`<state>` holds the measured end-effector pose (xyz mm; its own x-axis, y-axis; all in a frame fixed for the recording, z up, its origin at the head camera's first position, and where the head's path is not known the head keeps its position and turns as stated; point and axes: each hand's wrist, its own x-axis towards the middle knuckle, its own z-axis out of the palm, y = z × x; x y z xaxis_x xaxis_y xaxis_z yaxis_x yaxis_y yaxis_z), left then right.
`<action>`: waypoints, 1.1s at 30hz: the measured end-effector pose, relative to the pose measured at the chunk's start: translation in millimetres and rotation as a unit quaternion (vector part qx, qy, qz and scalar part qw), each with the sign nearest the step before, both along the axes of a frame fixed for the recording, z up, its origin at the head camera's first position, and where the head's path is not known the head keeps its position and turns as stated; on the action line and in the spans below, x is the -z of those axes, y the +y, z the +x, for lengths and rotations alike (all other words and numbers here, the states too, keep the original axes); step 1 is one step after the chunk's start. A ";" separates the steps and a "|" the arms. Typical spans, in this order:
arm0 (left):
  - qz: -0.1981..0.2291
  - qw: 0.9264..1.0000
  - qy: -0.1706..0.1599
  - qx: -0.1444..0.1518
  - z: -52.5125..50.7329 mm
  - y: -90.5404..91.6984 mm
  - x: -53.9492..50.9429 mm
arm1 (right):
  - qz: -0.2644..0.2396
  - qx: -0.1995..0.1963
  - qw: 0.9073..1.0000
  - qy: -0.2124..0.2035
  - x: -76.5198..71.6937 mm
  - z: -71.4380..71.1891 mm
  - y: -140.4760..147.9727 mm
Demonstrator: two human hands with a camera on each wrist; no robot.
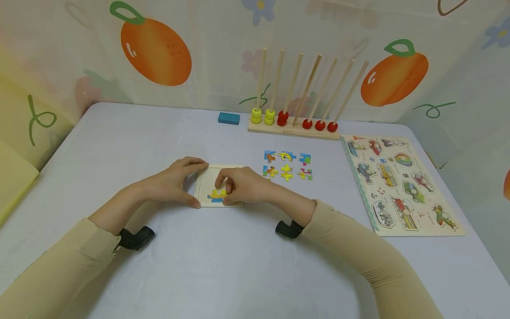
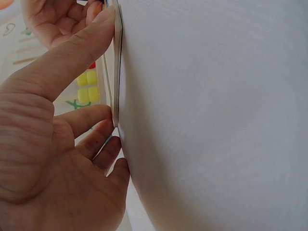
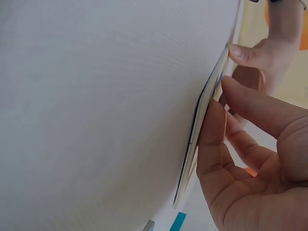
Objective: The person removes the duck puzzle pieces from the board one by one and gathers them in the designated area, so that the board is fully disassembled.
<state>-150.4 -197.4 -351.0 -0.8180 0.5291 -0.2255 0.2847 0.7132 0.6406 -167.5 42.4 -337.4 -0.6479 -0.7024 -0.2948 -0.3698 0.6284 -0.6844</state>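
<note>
A small wooden puzzle tray (image 1: 202,190) lies flat on the table. My left hand (image 1: 169,181) holds its left side, thumb at the near corner and forefinger at the far one; the left wrist view shows the thumb (image 2: 77,62) along the tray's edge. Over the tray, my right hand (image 1: 247,186) has its thumb and curled forefinger at a yellow-and-blue jigsaw piece (image 1: 216,195) in the near part. The right wrist view shows these fingertips (image 3: 211,118) close together at the tray, mostly hiding the piece. Several loose jigsaw pieces (image 1: 287,173) lie right of the tray, one partly behind the right hand.
A wooden peg counter (image 1: 295,130) with yellow and red beads stands at the back. Left of it lies a blue block (image 1: 229,118). A picture puzzle board (image 1: 402,186) lies on the right of the white table (image 1: 199,266). Printed cloth hangs behind.
</note>
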 end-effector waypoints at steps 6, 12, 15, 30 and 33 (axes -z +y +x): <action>-0.002 1.000 -0.001 -0.002 0.4 0.6 -1.1 | 0.005 -0.001 1.000 0.007 -0.5 1.7 -1.3; 0.000 1.000 -0.001 -0.003 0.4 -0.1 -0.3 | 0.006 -0.005 1.000 0.014 -0.2 2.3 -1.8; 0.001 1.000 -0.001 -0.003 0.3 -0.3 -0.1 | 0.005 -0.005 1.000 0.014 -0.4 2.5 -1.8; 0.004 1.000 0.000 0.001 -0.5 -0.5 1.1 | 0.002 -0.012 1.000 0.026 -0.5 4.2 -0.5; 0.005 1.000 -0.001 0.000 -0.2 -0.2 1.3 | 0.000 -0.012 1.000 0.023 -0.1 4.5 -0.2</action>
<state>-150.6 -197.5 -352.3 -0.8177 0.5316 -0.2209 0.2840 0.7063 0.6484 -163.0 42.1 -337.3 -0.6445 -0.7173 -0.2649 -0.4156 0.6194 -0.6661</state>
